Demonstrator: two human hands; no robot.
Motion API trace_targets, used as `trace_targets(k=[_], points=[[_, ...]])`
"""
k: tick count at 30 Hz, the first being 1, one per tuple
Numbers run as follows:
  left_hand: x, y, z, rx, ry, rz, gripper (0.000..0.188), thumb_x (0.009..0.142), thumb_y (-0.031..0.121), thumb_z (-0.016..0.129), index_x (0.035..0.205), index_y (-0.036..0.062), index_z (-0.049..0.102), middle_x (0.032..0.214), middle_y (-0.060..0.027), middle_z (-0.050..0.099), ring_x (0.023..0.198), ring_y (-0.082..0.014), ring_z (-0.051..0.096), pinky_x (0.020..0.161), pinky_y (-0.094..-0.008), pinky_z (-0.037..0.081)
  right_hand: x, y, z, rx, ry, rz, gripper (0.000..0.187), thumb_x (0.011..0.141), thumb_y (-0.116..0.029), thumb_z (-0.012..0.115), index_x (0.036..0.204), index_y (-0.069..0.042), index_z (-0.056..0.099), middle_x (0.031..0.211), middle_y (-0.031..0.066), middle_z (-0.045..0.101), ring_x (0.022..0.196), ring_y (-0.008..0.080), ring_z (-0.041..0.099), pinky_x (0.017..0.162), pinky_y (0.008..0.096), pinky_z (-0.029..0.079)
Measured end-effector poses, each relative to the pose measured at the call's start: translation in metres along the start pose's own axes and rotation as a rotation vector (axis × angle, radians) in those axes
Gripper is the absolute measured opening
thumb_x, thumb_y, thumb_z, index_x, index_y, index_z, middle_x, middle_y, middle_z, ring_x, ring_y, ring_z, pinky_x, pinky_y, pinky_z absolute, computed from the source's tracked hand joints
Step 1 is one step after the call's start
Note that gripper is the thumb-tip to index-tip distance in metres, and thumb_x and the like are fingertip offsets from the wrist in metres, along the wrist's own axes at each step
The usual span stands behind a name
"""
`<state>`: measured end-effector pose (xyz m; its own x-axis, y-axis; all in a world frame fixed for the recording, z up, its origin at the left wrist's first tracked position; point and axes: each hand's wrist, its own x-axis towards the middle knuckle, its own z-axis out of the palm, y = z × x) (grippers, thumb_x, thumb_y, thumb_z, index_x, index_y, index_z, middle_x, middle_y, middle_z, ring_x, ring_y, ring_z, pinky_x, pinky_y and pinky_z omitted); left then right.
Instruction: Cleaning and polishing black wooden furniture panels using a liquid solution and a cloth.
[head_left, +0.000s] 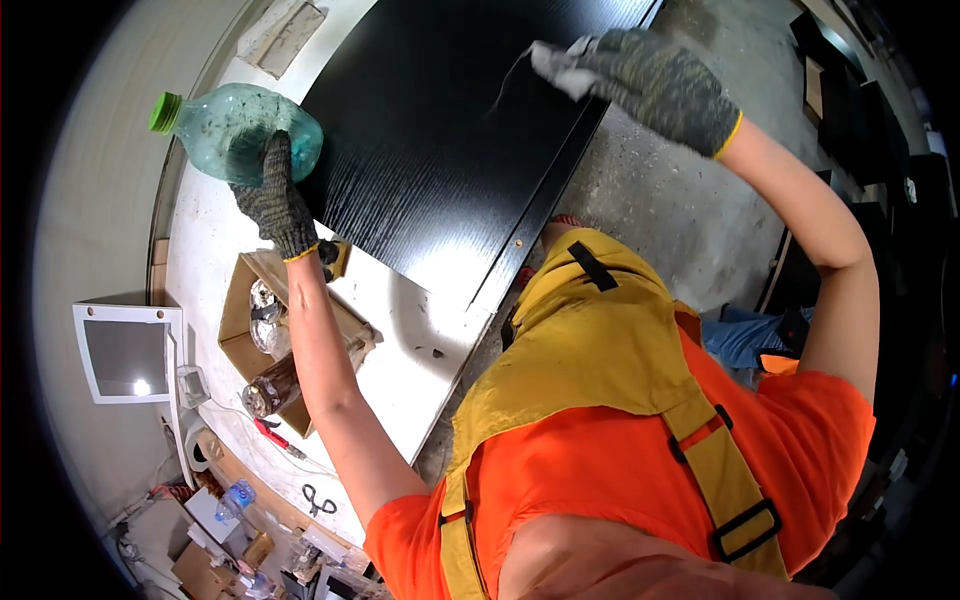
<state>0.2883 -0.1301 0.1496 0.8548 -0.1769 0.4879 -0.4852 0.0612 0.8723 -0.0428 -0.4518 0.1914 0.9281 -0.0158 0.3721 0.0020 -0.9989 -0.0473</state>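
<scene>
My left hand (272,205), in a dark knitted glove with a yellow cuff, grips a translucent green plastic bottle (225,125). The bottle lies tilted on its side, its green cap (165,112) pointing left, with dark smudges on its wall. A black wood-grain panel (430,150) lies on the white table beside it. Over the panel's far right edge is my gloved right hand (655,88), fingers closed together. Something pale and cloth-like (562,70) shows at its fingertips, and a thin dark thread hangs from there; I cannot tell exactly what it is.
Nearer on the white table (400,355) stand an open cardboard box (240,345) with a brown bottle, a red-handled tool (275,437) and black scissors (319,500). A white-framed panel (130,355) leans left. Clutter fills the lower left; dark boards (830,60) stand far right.
</scene>
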Motion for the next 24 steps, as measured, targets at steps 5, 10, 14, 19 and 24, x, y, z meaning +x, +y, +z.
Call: trace_targets(k=[5,10,14,19,24], points=[[-0.002,0.003,0.001,0.098,0.012,0.031,0.056,0.077,0.02,0.086,0.124,-0.0003,0.063,0.117,-0.013,0.068,0.105,-0.0246,0.064,0.097,-0.0379,0.05,0.012,-0.029,0.007,0.259,-0.143,0.056,0.034,0.097,-0.027,0.061,0.129,-0.014,0.065,0.122,0.0079,0.066,0.111,0.0244,0.064,0.098,0.0379,0.052],[-0.002,0.007,0.002,0.125,0.006,0.019,0.054,0.078,0.02,0.085,0.123,-0.0007,0.064,0.117,-0.0131,0.069,0.105,-0.025,0.064,0.097,-0.038,0.05,-0.009,-0.072,0.039,0.149,-0.155,-0.147,0.041,0.096,-0.028,0.062,0.135,-0.015,0.059,0.127,0.0069,0.061,0.115,0.021,0.06,0.102,0.0354,0.048],[-0.003,0.007,0.001,0.097,0.004,0.031,0.055,0.078,0.021,0.085,0.123,-0.0008,0.064,0.117,-0.0135,0.069,0.105,-0.0249,0.064,0.097,-0.0379,0.05,-0.013,0.014,0.025,-0.008,0.009,-0.076,0.041,0.1,-0.028,0.056,0.14,-0.017,0.055,0.127,0.0091,0.064,0.117,0.0236,0.061,0.104,0.0365,0.047],[-0.003,0.005,0.001,0.119,-0.01,0.068,0.056,0.078,0.024,0.085,0.124,0.0007,0.064,0.118,-0.0131,0.068,0.106,-0.0247,0.064,0.097,-0.0379,0.05,-0.009,0.106,-0.014,-0.229,-0.098,0.427,0.036,0.099,-0.041,0.054,0.122,-0.017,0.068,0.113,0.0137,0.067,0.103,0.0326,0.064,0.092,0.0422,0.048],[-0.005,0.025,-0.002,0.094,-0.087,-0.046,0.053,0.079,0.023,0.084,0.124,0.0015,0.065,0.114,-0.0118,0.07,0.103,-0.0228,0.065,0.095,-0.0367,0.051,-0.016,0.093,0.0,0.026,0.081,0.459,0.043,0.097,-0.028,0.059,0.139,-0.017,0.058,0.134,0.0088,0.061,0.121,0.0282,0.059,0.105,0.038,0.046]])
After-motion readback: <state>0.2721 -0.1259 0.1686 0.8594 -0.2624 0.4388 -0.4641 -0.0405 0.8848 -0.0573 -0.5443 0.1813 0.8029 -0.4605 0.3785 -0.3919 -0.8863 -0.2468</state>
